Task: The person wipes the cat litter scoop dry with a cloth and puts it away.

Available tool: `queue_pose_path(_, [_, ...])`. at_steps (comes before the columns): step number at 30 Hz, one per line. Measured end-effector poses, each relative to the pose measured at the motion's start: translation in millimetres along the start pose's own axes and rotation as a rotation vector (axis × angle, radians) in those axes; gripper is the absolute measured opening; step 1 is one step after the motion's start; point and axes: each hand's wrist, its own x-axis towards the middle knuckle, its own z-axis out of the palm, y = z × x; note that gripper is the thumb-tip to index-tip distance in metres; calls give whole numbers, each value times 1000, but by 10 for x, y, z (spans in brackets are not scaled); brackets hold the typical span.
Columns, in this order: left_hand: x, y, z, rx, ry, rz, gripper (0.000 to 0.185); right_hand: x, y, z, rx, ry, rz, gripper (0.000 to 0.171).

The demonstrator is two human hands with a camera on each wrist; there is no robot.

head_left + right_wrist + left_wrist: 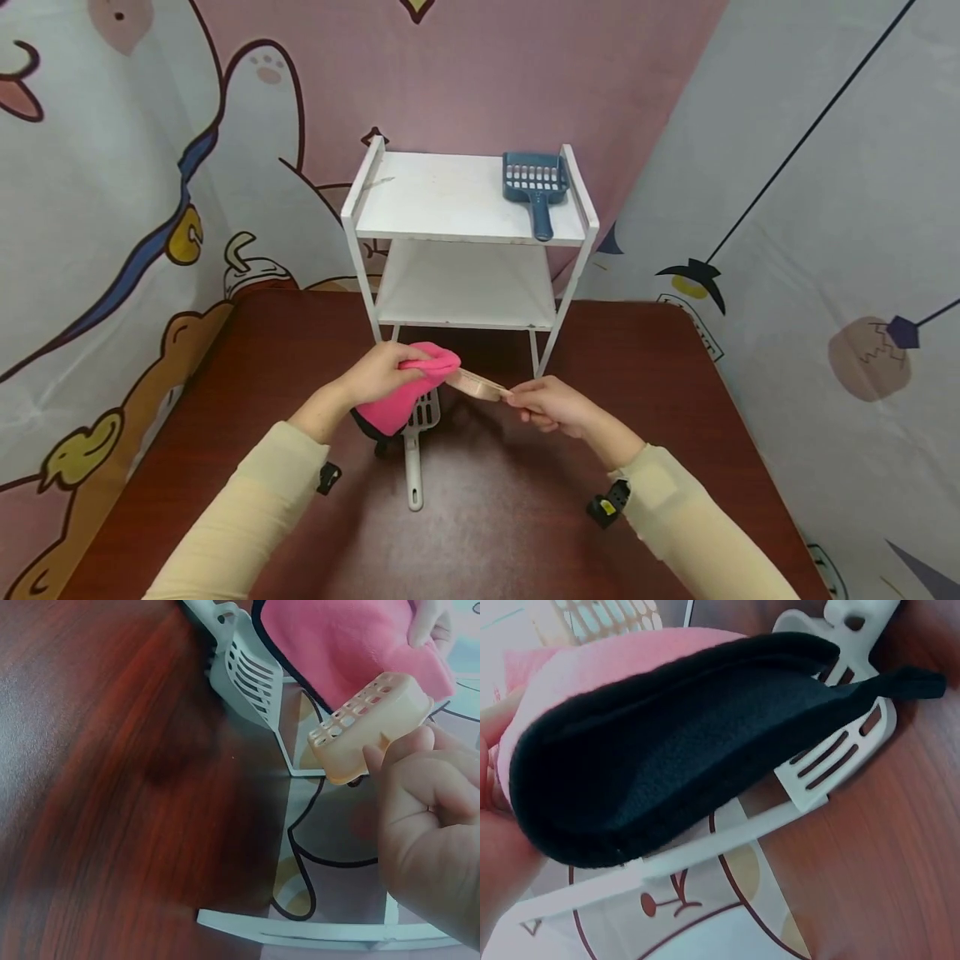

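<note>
Both hands are holding a peach scoop and a pink cloth above the counter.

The right hand (pixel 551 407) is pinching the handle of the peach scoop (pixel 474 384), its grip clamped on it, while the left hand (pixel 381 372) is gripping the pink cloth (pixel 405 392) bunched over the scoop's head. A white scoop (pixel 417 442) is lying on the dark red counter (pixel 495 517) beneath them. Behind, a blue scoop (pixel 536 185) is sitting on the top of a white shelf rack (pixel 450 200), against cartoon-printed curtains (pixel 112 208).

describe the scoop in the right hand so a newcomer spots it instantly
Start at the white rack on the brown table. Just before it, the right hand holds a peach scoop against a pink cloth. The others are blue and white.
</note>
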Motion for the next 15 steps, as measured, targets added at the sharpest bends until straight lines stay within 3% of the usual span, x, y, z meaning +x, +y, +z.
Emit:
queue_pose_path(7, [-45, -128, -194, 8, 150, -100, 25, -79, -30, -76, -62, 12, -6, 37])
queue_pose_path(11, [-51, -163, -265, -5, 176, -128, 27, -99, -10, -114, -77, -9, -17, 45])
queue_pose_path(15, [-38, -161, -284, -7, 186, -115, 27, -93, 33, -142, -102, -8, -24, 39])
